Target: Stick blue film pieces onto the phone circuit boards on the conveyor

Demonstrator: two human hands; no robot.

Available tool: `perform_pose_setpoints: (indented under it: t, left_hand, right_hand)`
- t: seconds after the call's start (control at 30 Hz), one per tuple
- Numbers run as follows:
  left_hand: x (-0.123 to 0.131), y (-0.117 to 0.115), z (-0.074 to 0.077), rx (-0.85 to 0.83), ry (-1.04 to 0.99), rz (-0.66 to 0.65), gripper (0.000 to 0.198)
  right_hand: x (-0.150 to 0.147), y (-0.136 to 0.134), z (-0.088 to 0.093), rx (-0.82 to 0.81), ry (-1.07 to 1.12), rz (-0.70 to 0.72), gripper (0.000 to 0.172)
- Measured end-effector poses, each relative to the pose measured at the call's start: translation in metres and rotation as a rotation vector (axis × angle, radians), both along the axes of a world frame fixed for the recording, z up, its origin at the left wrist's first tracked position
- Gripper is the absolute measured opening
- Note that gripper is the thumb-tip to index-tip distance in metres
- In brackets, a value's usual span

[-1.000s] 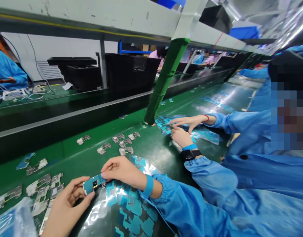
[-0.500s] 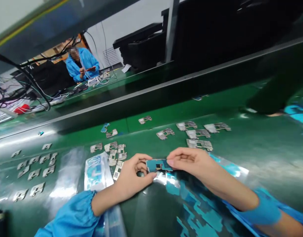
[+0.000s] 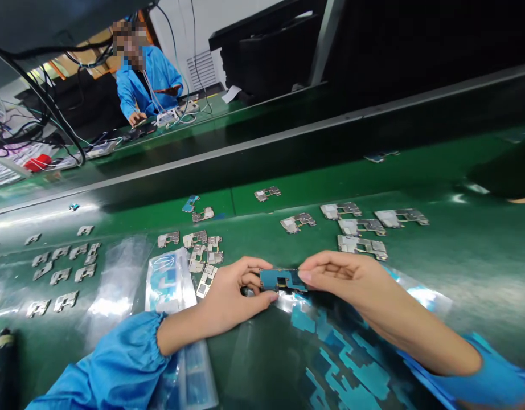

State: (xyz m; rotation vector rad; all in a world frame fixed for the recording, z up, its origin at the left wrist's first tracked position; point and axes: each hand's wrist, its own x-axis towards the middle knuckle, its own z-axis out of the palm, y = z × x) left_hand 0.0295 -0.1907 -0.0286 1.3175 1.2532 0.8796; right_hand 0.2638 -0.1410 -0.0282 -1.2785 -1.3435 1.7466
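A small circuit board point(image 3: 271, 280) with a blue face is held level between my two hands, above the green mat. My left hand point(image 3: 234, 290) grips its left end, thumb below and fingers above. At the right end, the thumb and fingertips of my right hand point(image 3: 337, 272) pinch the board near its upper corner. Under and in front of my right hand lies a clear sheet with cut blue film pieces point(image 3: 365, 370). Beside my left wrist is a clear plastic bag point(image 3: 168, 285) holding blue film.
Several bare circuit boards point(image 3: 360, 246) lie at the right back, others point(image 3: 196, 259) just left of my hands, and more point(image 3: 66, 300) at far left. A dark bottle point(image 3: 4, 364) stands at the left edge. Behind the metal rail, a person in blue point(image 3: 149, 80) sits at another bench.
My view has shifted slightly, so the bench sits a little differently in it. Both hands keep the board between them. The person opposite has lowered one hand to the bench.
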Motion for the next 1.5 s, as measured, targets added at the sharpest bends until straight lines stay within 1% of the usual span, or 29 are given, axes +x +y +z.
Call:
perform_pose_setpoints:
  t: [0.37,0.57,0.83,1.23,1.5]
  left_hand:
    - [-0.0008,0.0011,-0.0003,0.035,0.025,-0.01,0.04]
    - [0.0014,0.0002,0.0022,0.032,-0.016,-0.03,0.038]
    - [0.0001,-0.0002,0.0045,0.017,0.047,-0.019,0.04]
    - [0.0017,-0.0002,0.0057,-0.043,0.011,0.02,0.038]
    - [0.0,-0.0016,0.0052,-0.018,0.064,0.005,0.033]
  right_hand:
    - [-0.0021,0.0004,0.001,-0.009,-0.008,-0.02,0.035]
    - [-0.003,0.0005,0.0044,0.007,-0.03,-0.02,0.037]
    - [-0.0035,0.0008,0.0077,0.026,-0.059,-0.013,0.036]
    - [-0.0018,-0.0001,0.0049,0.0,-0.037,-0.001,0.032]
    - [-0.0033,-0.0009,0.007,0.062,-0.075,0.019,0.023]
